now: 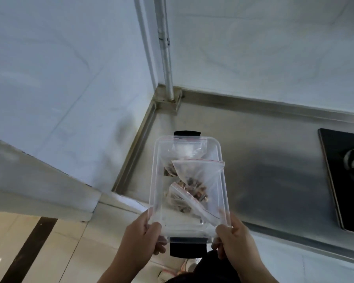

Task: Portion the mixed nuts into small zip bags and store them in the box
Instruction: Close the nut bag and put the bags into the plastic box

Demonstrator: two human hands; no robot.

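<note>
Now both hands grip clear box (155, 180) at near end: left hand (143, 235) on left corner, right hand (233, 240) on right. Zip bags (194, 176) w/ nuts inside, just beyond fingers.

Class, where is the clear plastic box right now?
Head view, lower centre: clear plastic box gripped by left hand and right hand, over the steel counter.

No legible text, label, brand or number anywhere; dark marks on the grey metal pipe (164, 40) are unreadable.
</note>
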